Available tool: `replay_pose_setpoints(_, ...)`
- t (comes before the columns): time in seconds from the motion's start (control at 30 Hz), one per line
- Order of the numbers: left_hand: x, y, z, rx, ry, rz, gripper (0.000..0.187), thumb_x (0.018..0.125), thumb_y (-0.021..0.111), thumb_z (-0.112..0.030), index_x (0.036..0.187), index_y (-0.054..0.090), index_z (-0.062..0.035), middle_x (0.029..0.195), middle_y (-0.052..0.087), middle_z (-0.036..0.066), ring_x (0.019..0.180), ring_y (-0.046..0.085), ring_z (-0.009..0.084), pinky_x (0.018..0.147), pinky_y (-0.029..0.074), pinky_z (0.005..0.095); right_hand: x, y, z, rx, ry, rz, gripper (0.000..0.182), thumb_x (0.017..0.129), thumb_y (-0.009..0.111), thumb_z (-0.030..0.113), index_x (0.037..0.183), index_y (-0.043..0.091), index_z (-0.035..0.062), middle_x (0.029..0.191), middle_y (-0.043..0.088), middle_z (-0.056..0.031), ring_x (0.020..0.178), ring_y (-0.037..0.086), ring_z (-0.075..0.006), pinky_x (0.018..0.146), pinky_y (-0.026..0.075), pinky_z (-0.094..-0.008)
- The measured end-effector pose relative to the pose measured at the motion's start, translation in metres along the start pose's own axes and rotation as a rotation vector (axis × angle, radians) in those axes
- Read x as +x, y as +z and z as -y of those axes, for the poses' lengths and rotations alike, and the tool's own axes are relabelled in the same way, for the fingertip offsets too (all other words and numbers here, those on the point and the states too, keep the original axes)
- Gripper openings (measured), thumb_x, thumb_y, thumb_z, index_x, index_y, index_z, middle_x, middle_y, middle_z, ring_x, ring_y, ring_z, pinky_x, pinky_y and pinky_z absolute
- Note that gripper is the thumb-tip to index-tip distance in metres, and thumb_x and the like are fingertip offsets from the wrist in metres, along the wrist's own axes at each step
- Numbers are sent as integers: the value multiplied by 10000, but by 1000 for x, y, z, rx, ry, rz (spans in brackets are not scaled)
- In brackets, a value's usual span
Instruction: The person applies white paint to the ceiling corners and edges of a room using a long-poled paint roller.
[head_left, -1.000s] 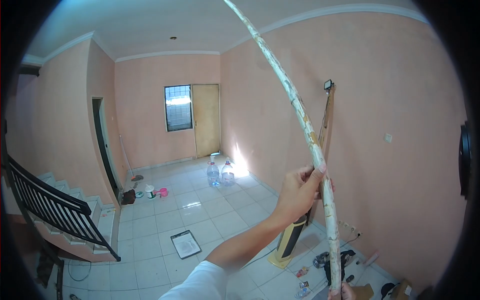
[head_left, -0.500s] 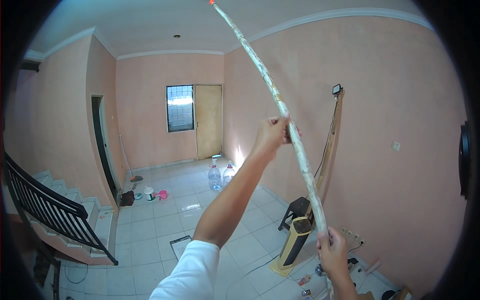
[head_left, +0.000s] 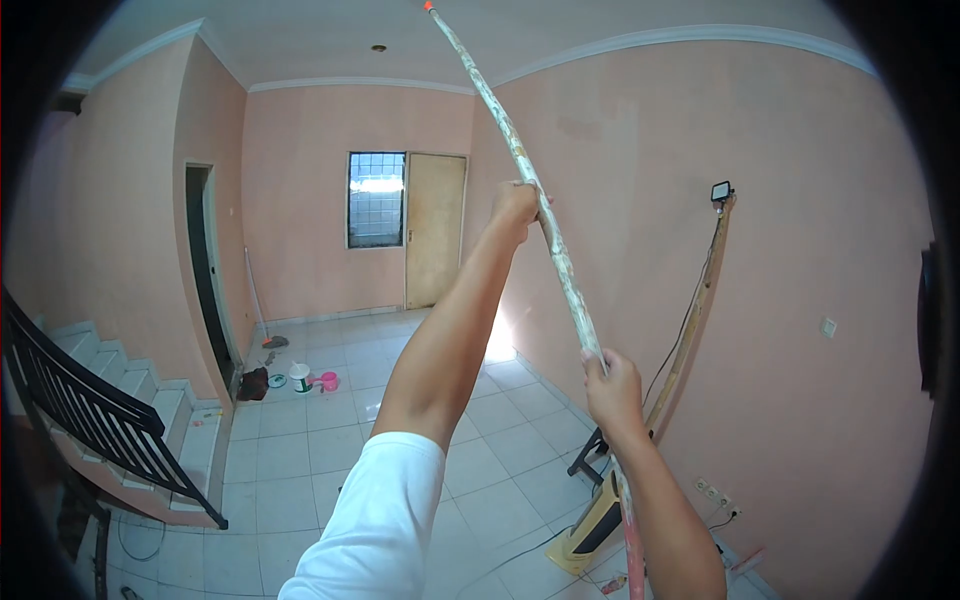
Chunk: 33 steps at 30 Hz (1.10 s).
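Observation:
A long pole, mottled white and brown, slants up to the left across the head view. Its top ends in an orange tip near the ceiling, while its lowest visible stretch is reddish pink. My left hand is wrapped round the upper middle of the pole, arm stretched out in a white sleeve. Lower down, my right hand grips the same pole, its fingers closed and thumb lying along it. The pole's bottom end runs out of the frame beside my right forearm.
A floodlight on a wooden post leans at the right wall, above a yellow-and-black upright unit and a dark stool. Stairs with a black railing stand left. A bucket and pink dipper sit on the tiles.
Both hands have risen in view, my right hand most, and the pole's pinkish lower part now shows. The view has shifted slightly; my left arm now covers the large bottles.

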<state>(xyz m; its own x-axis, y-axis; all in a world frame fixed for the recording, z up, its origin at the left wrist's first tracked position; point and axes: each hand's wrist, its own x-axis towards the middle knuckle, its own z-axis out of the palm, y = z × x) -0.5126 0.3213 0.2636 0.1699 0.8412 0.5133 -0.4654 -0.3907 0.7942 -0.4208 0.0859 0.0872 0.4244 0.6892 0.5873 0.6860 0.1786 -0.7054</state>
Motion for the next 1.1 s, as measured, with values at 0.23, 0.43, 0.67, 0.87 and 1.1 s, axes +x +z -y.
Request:
replay_pose_setpoints(0.23,47,-12,3,77,1,-91,205,976,465,-119,1034,590,34,915,628,118,807,598,228,789,474,396,49,33,18,-29,-23,-38,381,896,576,300,822,615,-72,743,616,-274,701,615,-404,655,453,-454)
replay_pose_setpoints(0.43,-6,11,-6,24,46,-2,207,974,465,-112,1041,584,43,905,633,137,866,644,239,800,534,380,11,-16,13,34,19,19,373,902,569,291,824,607,-72,667,584,-244,639,603,-372,622,442,-448)
replay_pose_setpoints(0.67,-176,70,-15,-199,14,205,208,990,478,-121,1007,556,72,857,655,162,784,684,230,723,579,354,-141,-140,-22,139,71,35,285,934,583,231,814,592,-28,591,529,-65,531,503,-143,517,407,-330)
replay_pose_setpoints(0.87,-366,131,-46,-127,-37,407,246,989,531,-168,1077,521,61,942,673,183,867,705,267,763,603,377,-318,-270,-36,277,302,102,183,918,591,138,870,590,-39,596,542,-43,539,507,-72,490,388,-265)
replay_pose_setpoints(1.1,-454,154,-73,-115,-46,396,255,995,526,-193,1107,520,36,952,679,174,888,707,255,753,607,351,-394,-314,-9,158,161,34,217,1002,501,189,933,575,-4,645,478,27,546,423,-68,497,349,-235)
